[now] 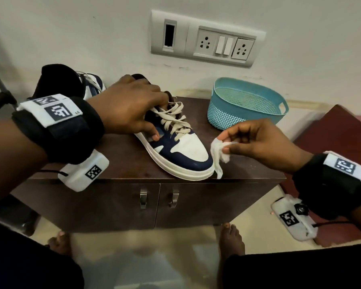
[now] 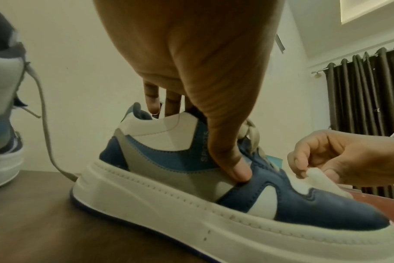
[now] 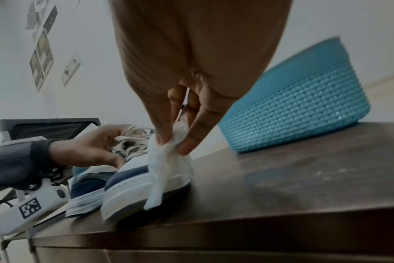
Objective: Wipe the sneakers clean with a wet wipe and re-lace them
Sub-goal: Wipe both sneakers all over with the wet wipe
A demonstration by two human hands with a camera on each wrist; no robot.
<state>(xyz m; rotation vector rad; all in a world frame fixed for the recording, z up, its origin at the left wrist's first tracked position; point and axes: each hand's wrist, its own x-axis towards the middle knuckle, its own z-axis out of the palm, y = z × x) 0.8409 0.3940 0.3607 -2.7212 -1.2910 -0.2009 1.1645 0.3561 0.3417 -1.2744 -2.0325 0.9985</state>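
A navy-and-white sneaker [image 1: 181,151] with cream laces [image 1: 173,115] stands on the dark wooden cabinet top [image 1: 121,161], toe toward me. My left hand [image 1: 129,109] grips it over the collar, thumb [image 2: 232,160] pressed on its side and fingers [image 2: 153,101] in the opening. My right hand [image 1: 256,140] pinches a crumpled white wet wipe [image 1: 219,155] between thumb and fingers, just right of the toe. In the right wrist view the wet wipe [image 3: 167,170] hangs against the toe cap. The second sneaker [image 1: 92,86] stands at the back left, its lace [image 2: 45,128] loose.
A teal perforated plastic basket [image 1: 246,105] sits at the back right of the cabinet top. A switch and socket panel [image 1: 206,42] is on the wall behind. The cabinet's front edge runs just under the toe, with two door handles [image 1: 143,198] below. My bare feet [image 1: 231,236] stand on the floor.
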